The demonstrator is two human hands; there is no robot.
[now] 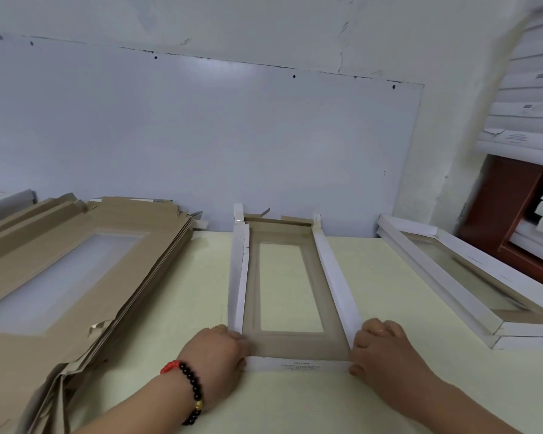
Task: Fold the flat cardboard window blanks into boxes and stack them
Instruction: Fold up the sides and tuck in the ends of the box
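Note:
A half-folded window box (282, 343) lies in the middle of the pale table, brown inside up, its long white side walls raised and its clear window in the centre. My left hand (215, 355) grips its near left corner. My right hand (386, 349) grips its near right corner. Both press the white near end flap against the side walls. The far end flaps stand loosely unfolded. A thick pile of flat brown window blanks (69, 267) lies at the left. Folded white boxes (452, 277) lie stacked at the right, window up.
The table (176, 308) ends at a pale blue wall panel (201, 136) behind. More white boxes (533, 89) are stacked high at the upper right, over a red-brown cabinet (502, 208). A bead bracelet sits on my left wrist.

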